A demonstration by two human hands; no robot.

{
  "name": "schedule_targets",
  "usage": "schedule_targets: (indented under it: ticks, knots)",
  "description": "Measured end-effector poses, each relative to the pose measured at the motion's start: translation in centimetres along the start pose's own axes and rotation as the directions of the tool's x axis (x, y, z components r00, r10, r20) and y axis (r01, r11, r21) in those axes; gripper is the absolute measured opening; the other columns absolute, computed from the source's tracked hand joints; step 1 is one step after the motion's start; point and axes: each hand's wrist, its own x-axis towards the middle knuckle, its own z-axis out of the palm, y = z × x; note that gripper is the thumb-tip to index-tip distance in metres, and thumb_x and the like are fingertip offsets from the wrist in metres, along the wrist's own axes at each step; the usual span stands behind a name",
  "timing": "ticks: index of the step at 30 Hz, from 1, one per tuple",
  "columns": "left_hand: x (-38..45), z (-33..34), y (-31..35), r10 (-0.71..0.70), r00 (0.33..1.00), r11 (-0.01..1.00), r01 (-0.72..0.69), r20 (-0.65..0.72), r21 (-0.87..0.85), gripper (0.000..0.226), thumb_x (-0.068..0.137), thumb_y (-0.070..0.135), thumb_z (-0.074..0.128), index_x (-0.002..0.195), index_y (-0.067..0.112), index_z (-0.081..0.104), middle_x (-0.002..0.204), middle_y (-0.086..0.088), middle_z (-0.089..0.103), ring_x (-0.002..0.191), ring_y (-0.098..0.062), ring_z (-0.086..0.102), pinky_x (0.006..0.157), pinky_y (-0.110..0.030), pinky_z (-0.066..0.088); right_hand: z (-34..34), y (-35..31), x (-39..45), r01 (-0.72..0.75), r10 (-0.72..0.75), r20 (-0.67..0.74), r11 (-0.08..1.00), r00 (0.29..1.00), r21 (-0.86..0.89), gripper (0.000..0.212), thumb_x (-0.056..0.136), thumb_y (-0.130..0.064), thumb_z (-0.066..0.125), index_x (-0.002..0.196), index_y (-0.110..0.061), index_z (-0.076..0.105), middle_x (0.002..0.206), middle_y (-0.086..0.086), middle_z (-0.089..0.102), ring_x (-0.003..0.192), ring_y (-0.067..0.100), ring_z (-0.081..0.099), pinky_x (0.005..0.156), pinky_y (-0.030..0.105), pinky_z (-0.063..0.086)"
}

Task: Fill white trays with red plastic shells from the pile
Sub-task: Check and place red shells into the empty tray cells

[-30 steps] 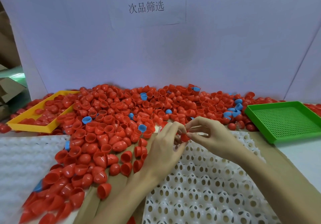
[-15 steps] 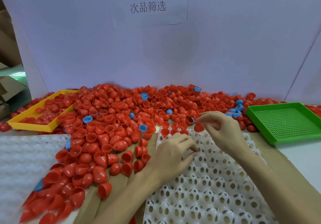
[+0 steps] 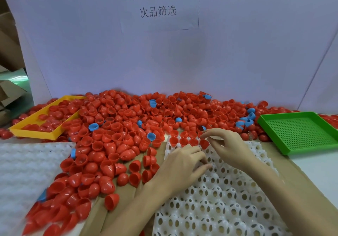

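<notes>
Lowered to the white tray's point(image 3: 228, 190) far row, a red shell point(image 3: 204, 143) is pinched by the right hand point(image 3: 227, 145); the left hand point(image 3: 184, 164) is rested with fingers curled on the tray.

So there's a huge pile of red shells point(image 3: 117, 140), little glossy half-egg cups, spread across the table's back and left side, lying every which way, some mouth-up, some dome-up or tipped sideways. The white tray point(image 3: 219, 199) sits front and centre on brown cardboard, a plastic grid of round perforated pockets. Only its far row has anything in it: three seated shells point(image 3: 183, 141) side by side, mouths up, plus a fourth shell point(image 3: 204, 143) at the row's right end.
</notes>
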Motion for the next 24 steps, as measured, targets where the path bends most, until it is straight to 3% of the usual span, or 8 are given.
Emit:
schedule_targets:
  ticks: [3,6,8,10,12,15,19,24]
  knots:
    - [-0.1,-0.2,-0.3,-0.019,1.000,1.000,0.019,-0.016,0.015,0.031,0.105,0.049,0.055,0.102,0.023,0.071,0.097,0.016,0.062,0.091,-0.003,0.054,0.086,-0.024,0.048,-0.3,0.2,1.4,0.033,-0.035,-0.030,0.997,0.999,-0.063,0.029,0.102,-0.003,0.057,0.119,-0.015,0.077,0.133,-0.003,0.068,0.124,0.009,0.062,0.097,0.005,0.046]
    - [0.0,-0.6,-1.1,-0.031,1.000,0.999,0.031,0.007,0.016,0.031,0.105,0.047,0.055,0.103,0.021,0.071,0.099,0.014,0.063,0.092,-0.004,0.055,0.086,-0.027,0.049,-0.5,1.0,3.7,-0.006,0.008,0.008,0.984,1.000,-0.178,0.037,0.102,0.001,0.053,0.134,-0.013,0.067,0.144,0.002,0.061,0.134,0.018,0.057,0.110,0.025,0.047]
    - [0.1,-1.0,-1.5,-0.040,0.998,0.999,0.040,0.042,-0.008,0.029,0.105,0.046,0.056,0.104,0.021,0.071,0.100,0.014,0.063,0.093,-0.003,0.056,0.089,-0.028,0.049,-0.6,1.7,5.2,-0.044,0.065,0.074,0.966,0.995,-0.253,0.057,0.095,0.013,0.050,0.145,-0.014,0.057,0.152,0.005,0.053,0.143,0.022,0.048,0.118,0.034,0.040]
    - [0.1,-1.4,-1.8,-0.039,0.997,0.999,0.041,0.071,-0.034,0.028,0.105,0.045,0.056,0.103,0.022,0.070,0.100,0.015,0.063,0.091,-0.002,0.056,0.089,-0.028,0.050,-0.5,2.1,6.1,-0.014,0.055,0.147,0.964,0.988,-0.265,0.071,0.087,0.017,0.056,0.149,-0.018,0.053,0.157,0.004,0.048,0.147,0.023,0.043,0.121,0.037,0.036]
    - [0.0,-1.6,-2.0,-0.041,0.995,0.998,0.045,0.088,-0.047,0.026,0.105,0.045,0.057,0.102,0.023,0.070,0.099,0.015,0.062,0.088,-0.002,0.057,0.088,-0.027,0.051,0.1,2.7,6.6,0.024,0.024,0.172,0.963,0.985,-0.268,0.072,0.089,0.002,0.070,0.152,-0.024,0.049,0.159,0.001,0.047,0.146,0.022,0.044,0.120,0.040,0.039]
    - [0.0,-1.7,-2.1,-0.048,0.995,0.997,0.053,0.088,-0.056,0.026,0.106,0.045,0.056,0.103,0.024,0.070,0.097,0.016,0.061,0.083,-0.001,0.055,0.086,-0.026,0.050,1.7,3.5,7.0,-0.006,0.046,0.114,0.944,0.992,-0.331,0.065,0.094,-0.004,0.071,0.152,-0.025,0.049,0.152,0.002,0.052,0.138,0.023,0.050,0.112,0.036,0.045]
    - [-0.1,-1.7,-2.1,-0.053,0.994,0.997,0.058,0.099,-0.051,0.026,0.106,0.046,0.056,0.105,0.024,0.070,0.100,0.015,0.062,0.084,-0.001,0.056,0.089,-0.025,0.049,1.9,3.7,7.7,-0.086,0.078,-0.044,0.965,0.996,-0.247,0.028,0.095,-0.011,0.073,0.124,-0.011,0.072,0.118,0.003,0.063,0.112,0.024,0.061,0.095,0.027,0.046]
    - [-0.1,-1.7,-2.1,-0.053,0.993,0.997,0.059,0.103,-0.056,0.025,0.106,0.044,0.056,0.105,0.023,0.070,0.102,0.015,0.063,0.086,-0.002,0.059,0.088,-0.026,0.051,0.8,3.0,6.9,-0.109,0.102,-0.168,0.994,0.981,-0.031,0.028,0.097,-0.010,0.072,0.124,-0.015,0.072,0.120,-0.003,0.072,0.106,0.009,0.065,0.089,0.013,0.045]
